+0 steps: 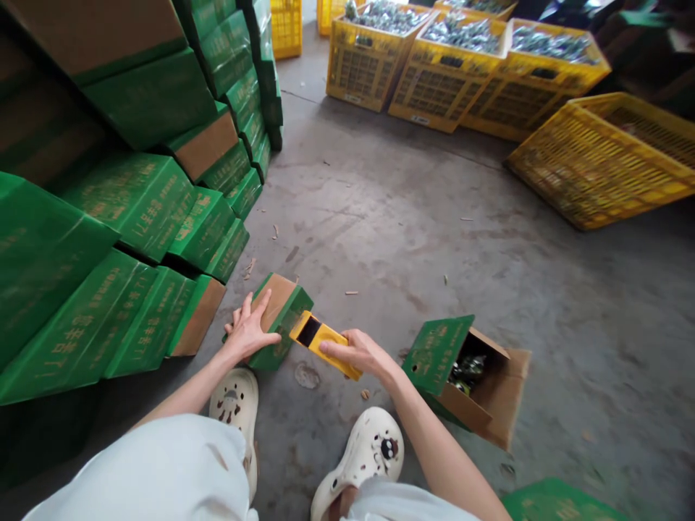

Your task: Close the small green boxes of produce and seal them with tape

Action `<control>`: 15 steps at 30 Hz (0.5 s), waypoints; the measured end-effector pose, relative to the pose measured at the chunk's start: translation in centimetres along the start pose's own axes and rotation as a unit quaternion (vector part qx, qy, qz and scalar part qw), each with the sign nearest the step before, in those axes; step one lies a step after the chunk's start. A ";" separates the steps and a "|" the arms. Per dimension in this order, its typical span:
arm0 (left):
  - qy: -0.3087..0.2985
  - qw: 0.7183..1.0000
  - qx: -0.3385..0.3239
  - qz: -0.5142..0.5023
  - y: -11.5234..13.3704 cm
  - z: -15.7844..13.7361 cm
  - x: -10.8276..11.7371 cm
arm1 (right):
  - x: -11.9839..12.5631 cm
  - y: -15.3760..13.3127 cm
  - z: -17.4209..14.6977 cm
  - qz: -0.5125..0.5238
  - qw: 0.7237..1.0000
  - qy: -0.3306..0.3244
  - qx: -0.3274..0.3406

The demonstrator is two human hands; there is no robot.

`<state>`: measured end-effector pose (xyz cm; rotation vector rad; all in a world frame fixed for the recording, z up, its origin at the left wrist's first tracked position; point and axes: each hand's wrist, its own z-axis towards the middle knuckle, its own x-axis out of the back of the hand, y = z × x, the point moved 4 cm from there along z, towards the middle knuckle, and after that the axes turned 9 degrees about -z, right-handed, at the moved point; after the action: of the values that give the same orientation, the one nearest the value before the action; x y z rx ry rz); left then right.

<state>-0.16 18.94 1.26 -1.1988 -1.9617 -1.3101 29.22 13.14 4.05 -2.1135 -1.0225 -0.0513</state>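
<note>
Green carton (pixel 281 312) on a grey floor (pixel 402 231), toward eight o'clock in view.
Left hand (pixel 250 331) spreads wide across its top; right hand (pixel 358 352), toward four o'clock, grips a yellow tool (pixel 326 334), tip at the carton's side. Farther that way, an open box (pixel 441 354); at ten, stacked cartons (pixel 138 199).

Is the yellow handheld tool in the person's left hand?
No, the right hand grips the yellow handheld tool, while the left hand rests on a green carton.
</note>
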 end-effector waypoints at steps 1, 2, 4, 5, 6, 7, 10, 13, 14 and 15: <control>-0.007 1.000 0.001 -0.011 -0.3 0.2 0.3 | 0.3 0.5 -0.6 -0.015 1.000 0.007 -0.008; -0.016 1.000 0.000 -0.020 -0.6 0.5 0.5 | 0.5 1.0 -1.0 -0.032 0.999 0.016 -0.018; -0.028 0.999 -0.002 -0.032 -1.0 0.8 0.9 | 0.8 1.8 -1.5 -0.060 0.997 0.032 -0.038; -0.031 0.999 -0.004 -0.034 -1.2 1.0 1.0 | 0.9 2.0 -1.5 -0.073 0.995 0.038 -0.047; -0.031 0.999 -0.004 -0.035 -1.2 1.0 1.0 | 0.9 1.9 -1.3 -0.084 0.994 0.041 -0.057; -0.031 0.999 -0.005 -0.035 -1.2 1.0 1.0 | 0.9 1.7 -0.9 -0.092 0.993 0.041 -0.067; -0.024 0.999 -0.004 -0.026 -0.6 0.7 0.7 | 0.5 0.1 0.8 -0.132 0.985 0.043 -0.101; -0.015 1.000 -0.004 -0.003 0.3 0.2 0.2 | 0.3 -2.5 2.7 -0.206 0.968 0.046 -0.135; -0.014 1.000 -0.002 0.006 0.7 0.1 0.0 | 0.2 -3.3 3.3 -0.230 0.961 0.045 -0.148; -0.014 1.000 0.000 0.013 1.0 -0.1 -0.1 | 0.1 -4.1 3.8 -0.249 0.954 0.043 -0.160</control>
<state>0.75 18.97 1.64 -1.2453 -1.9589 -1.2859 25.46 17.31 3.95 -2.0523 -1.5535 -0.5884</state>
